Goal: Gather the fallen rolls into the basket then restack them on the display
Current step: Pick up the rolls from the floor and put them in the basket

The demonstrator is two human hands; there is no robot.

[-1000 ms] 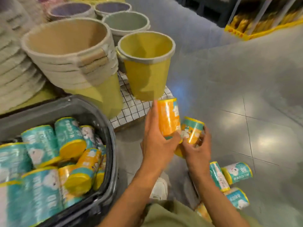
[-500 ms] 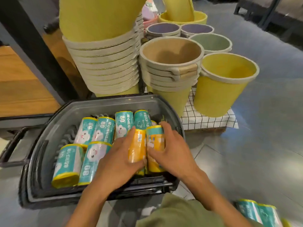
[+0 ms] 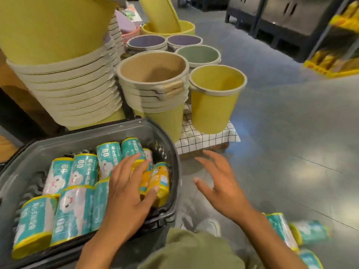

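On shop floor (image 3: 291, 152): settling orange rolls (image 3: 159, 181) into basket (image 3: 64, 144) with flat, straight-fingered left hand (image 3: 126, 191); right hand (image 3: 221, 187) empty, fingers (image 3: 213, 157) wide, likely bound for fallen rolls (image 3: 281, 230).

Person in olive green, forearms bare

Both forearms are uncovered down to the left hand (image 3: 126, 191) and right hand (image 3: 219, 189). An olive-green garment (image 3: 194, 249) of soft, creased cloth shows below them, with a white shoe (image 3: 209, 227) beside it.
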